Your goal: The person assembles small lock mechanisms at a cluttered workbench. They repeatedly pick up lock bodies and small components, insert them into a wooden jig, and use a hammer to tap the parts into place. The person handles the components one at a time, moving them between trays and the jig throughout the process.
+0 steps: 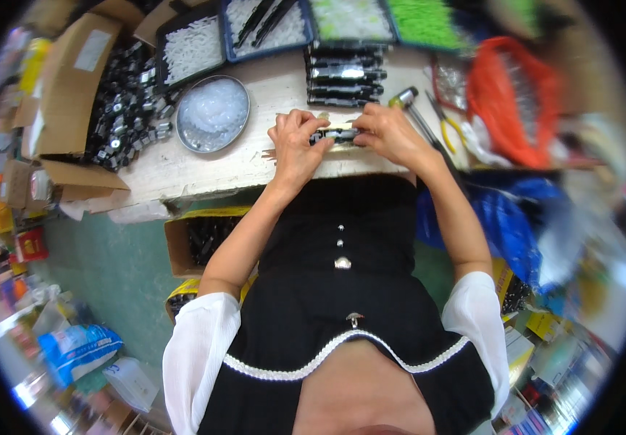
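Note:
Both my hands meet at the front of the white worktable (161,170). Between them lies a short black and silver cylindrical part (338,135), held level. My left hand (296,141) pinches its left end with thumb and fingers. The fingers of my right hand (393,134) close around its right end. Just beyond, a stack of similar black cylindrical parts (345,74) lies in rows. A hammer (418,116) rests to the right of my right hand, its handle running toward the table's front edge. The exact kind of the held part is too small to tell.
A round metal dish (243,129) of whitish, translucent stuff stands left. Beyond it, an open cardboard box (74,87) spills black and silver parts. Trays of white pieces (192,51) and bright green pieces (425,22) line the back. Yellow-handled pliers (451,134) and a red bag (505,109) lie right.

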